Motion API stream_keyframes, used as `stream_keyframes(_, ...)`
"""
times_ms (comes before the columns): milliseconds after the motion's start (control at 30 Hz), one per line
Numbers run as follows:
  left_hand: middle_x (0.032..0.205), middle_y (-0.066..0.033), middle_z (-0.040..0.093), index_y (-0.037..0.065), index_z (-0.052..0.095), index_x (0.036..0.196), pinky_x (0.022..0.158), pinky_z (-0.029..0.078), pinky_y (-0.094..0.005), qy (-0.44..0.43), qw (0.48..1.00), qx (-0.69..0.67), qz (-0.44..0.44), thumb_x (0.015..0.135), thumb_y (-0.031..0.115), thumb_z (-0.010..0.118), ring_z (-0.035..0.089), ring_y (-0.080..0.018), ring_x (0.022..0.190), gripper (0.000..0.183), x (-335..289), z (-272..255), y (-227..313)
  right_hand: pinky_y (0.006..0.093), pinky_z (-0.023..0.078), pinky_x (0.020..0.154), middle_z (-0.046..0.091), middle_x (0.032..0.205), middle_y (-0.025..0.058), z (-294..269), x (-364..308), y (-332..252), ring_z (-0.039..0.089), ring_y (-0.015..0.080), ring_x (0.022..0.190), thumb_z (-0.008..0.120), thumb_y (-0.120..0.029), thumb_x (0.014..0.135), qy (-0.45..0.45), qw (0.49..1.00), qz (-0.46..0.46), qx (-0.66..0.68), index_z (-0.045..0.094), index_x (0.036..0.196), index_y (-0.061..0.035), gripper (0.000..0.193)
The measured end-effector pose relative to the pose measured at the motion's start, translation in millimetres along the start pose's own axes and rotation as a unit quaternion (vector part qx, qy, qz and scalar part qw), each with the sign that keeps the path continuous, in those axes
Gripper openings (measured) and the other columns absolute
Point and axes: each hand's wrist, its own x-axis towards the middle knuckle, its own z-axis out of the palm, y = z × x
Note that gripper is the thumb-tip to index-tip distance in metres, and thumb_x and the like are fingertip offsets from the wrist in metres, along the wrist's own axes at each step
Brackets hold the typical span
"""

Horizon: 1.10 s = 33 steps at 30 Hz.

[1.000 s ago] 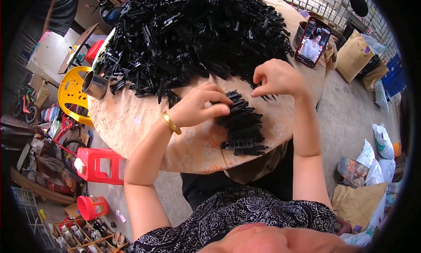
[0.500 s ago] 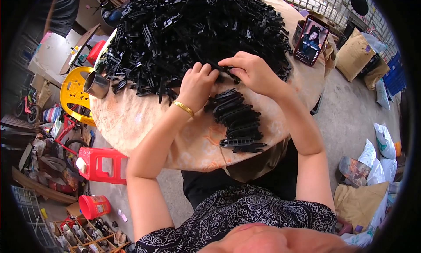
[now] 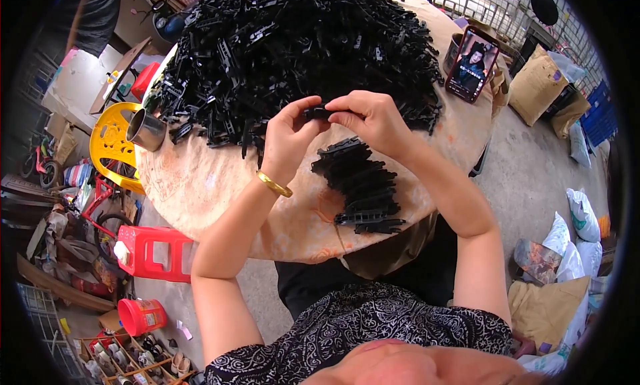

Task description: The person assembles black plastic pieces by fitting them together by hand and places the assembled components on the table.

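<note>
Between my two hands is a small black plastic part [image 3: 316, 112], pinched by the fingers of both. My left hand [image 3: 291, 133], with a gold bangle at its wrist, grips it from the left. From the right my right hand [image 3: 371, 118] holds the other end between thumb and fingers. Just beyond them rises a big heap of loose black plastic parts [image 3: 293, 45]. Nearer to me, a stack of black parts [image 3: 363, 185] lies in a row on the cloth-covered round table [image 3: 193, 192]. The exact shape of the held part is mostly hidden by my fingers.
A phone [image 3: 473, 64] stands propped at the table's right, by a dark cup. A metal cup [image 3: 147, 130] leans at the left edge near a yellow chair [image 3: 110, 145]. A red stool [image 3: 157, 252] and red bucket [image 3: 142, 316] are on the floor at left; sacks [image 3: 547, 312] lie at right.
My hands have left the edge of the heap and come together, with the left hand turned up. Both now pinch a black part between them. The stacked row looks unchanged.
</note>
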Motion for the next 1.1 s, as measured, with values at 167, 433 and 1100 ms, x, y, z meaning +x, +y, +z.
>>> stream_keyframes(167,0.091,-0.0075,0.067,-0.005,0.059,0.112,0.071,0.051,-0.0192,-0.016,0.999,0.034,-0.01,0.083,0.002,0.065,0.064,-0.0093,0.082,0.031,2,-8,0,0.0295,0.049,0.061,0.063,0.076,0.0101,1,-2,0,0.06,0.0251,0.066,0.072,-0.008,0.075,-0.004,0.99,-0.107,-0.092,0.067,0.092,-0.0001,0.019)
stream_keyframes(433,0.093,-0.0059,0.069,-0.001,0.064,0.108,0.067,0.05,-0.0194,-0.021,0.986,0.114,0.118,0.081,-0.001,0.066,0.063,-0.0073,0.079,0.027,-2,-11,-4,0.0315,0.05,0.068,0.062,0.087,0.0135,-11,6,-1,0.061,0.025,0.073,0.077,-0.023,0.071,0.074,0.962,-0.179,-0.192,0.062,0.102,-0.0002,0.041)
stream_keyframes(1100,0.087,-0.0005,0.066,-0.001,0.066,0.102,0.069,0.048,-0.0191,-0.064,0.964,0.252,0.059,0.079,0.005,0.07,0.055,-0.0027,0.076,0.024,-1,-20,10,0.0329,0.049,0.065,0.064,0.079,0.012,-12,2,0,0.062,0.0262,0.073,0.07,-0.016,0.077,-0.064,0.998,0.018,-0.019,0.066,0.088,-0.0016,0.018)
